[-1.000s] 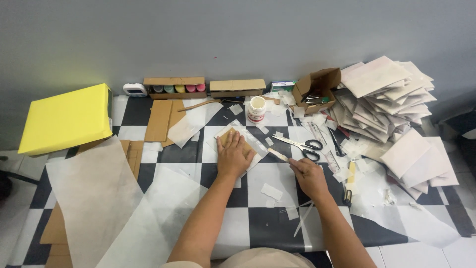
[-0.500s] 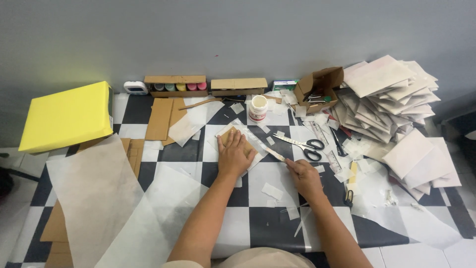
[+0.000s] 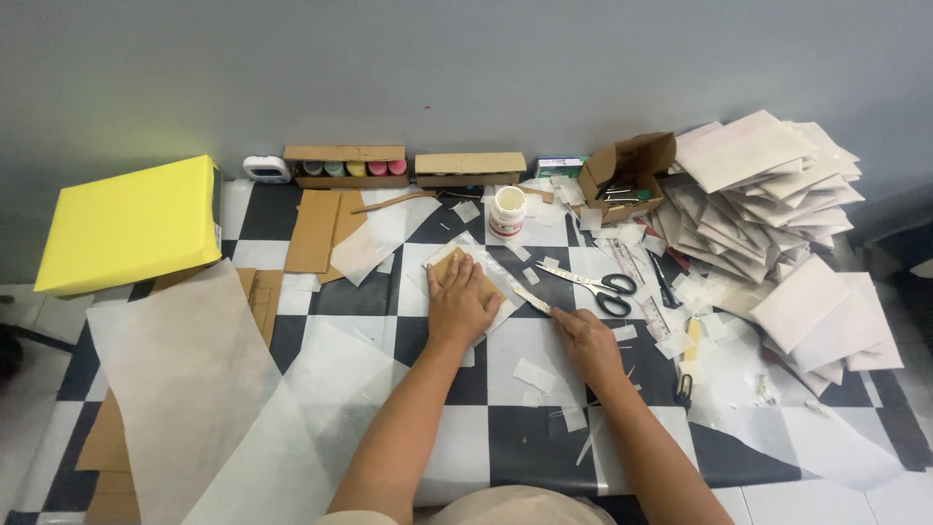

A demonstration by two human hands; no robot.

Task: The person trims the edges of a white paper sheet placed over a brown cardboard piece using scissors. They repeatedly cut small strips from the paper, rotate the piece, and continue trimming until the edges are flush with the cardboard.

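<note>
Cardboard piece: small brown cardboard rectangle [image 3: 453,269] is lying on a white paper strip [image 3: 491,275] on the black-and-white checkered floor [image 3: 505,442], just below the white glue jar [image 3: 507,211].
Left hand: left hand [image 3: 460,306] is pressing flat on the cardboard, fingers spread and together with the surface, palm down, gripping nothing.
Right hand: right hand [image 3: 586,340] is resting on the floor beside it, its grip closed on a thin pale blade-like tool [image 3: 532,298] that is pointing toward the paper strip.
Nearby: black-handled scissors [image 3: 593,282] are lying just above the right hand.
Right side: stack of white folded paper envelopes [image 3: 768,185] is piling up beside an open brown cardboard box [image 3: 627,177].
Left side: bright yellow flat box [image 3: 131,224] is sitting well apart.
</note>
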